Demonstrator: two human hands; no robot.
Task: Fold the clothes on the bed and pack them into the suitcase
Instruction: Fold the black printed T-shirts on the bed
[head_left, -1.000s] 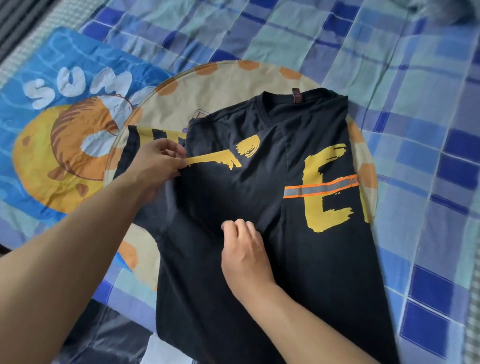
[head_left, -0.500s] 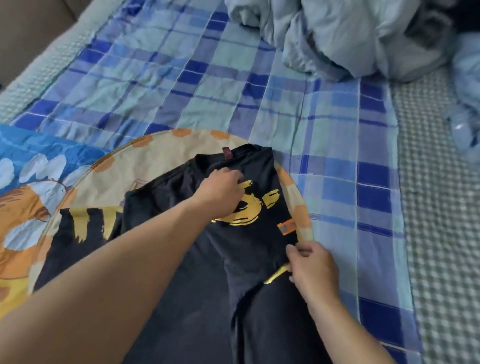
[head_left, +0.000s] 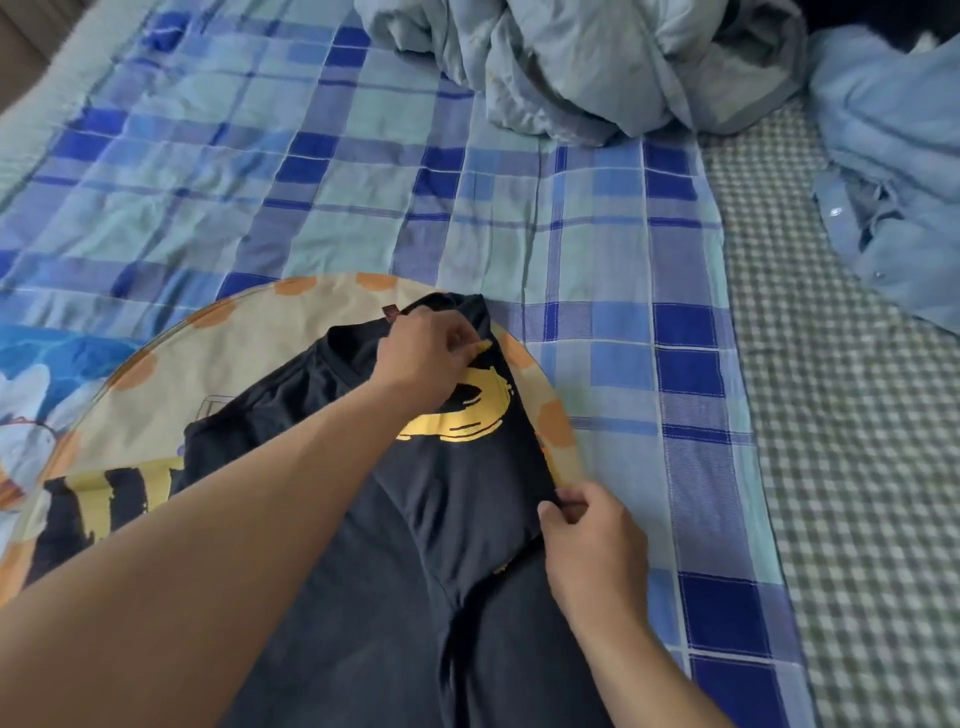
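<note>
Closest to me, my right hand (head_left: 592, 540) pinches the black T-shirt (head_left: 467, 499) at its right edge, fingers (head_left: 558, 512) clamped on the fold at about four o'clock. The shirt lies flat on the bed, on a round orange-spotted cushion (head_left: 208, 364), body running down toward me at six. Up at twelve o'clock of the shirt, my left hand (head_left: 426, 358) grips the fabric just beside the collar, fingers curled onto it above the yellow print (head_left: 467, 415). I judge this is the side-fold step: one side panel brought over, both hands setting the crease. Next I need to smooth that edge straight, then fold the other side. Farther out, the checked blanket (head_left: 363, 182), a rumpled pale quilt (head_left: 597, 67) at twelve and a light blue shirt (head_left: 893, 171) at two wait. No suitcase in sight.
</note>
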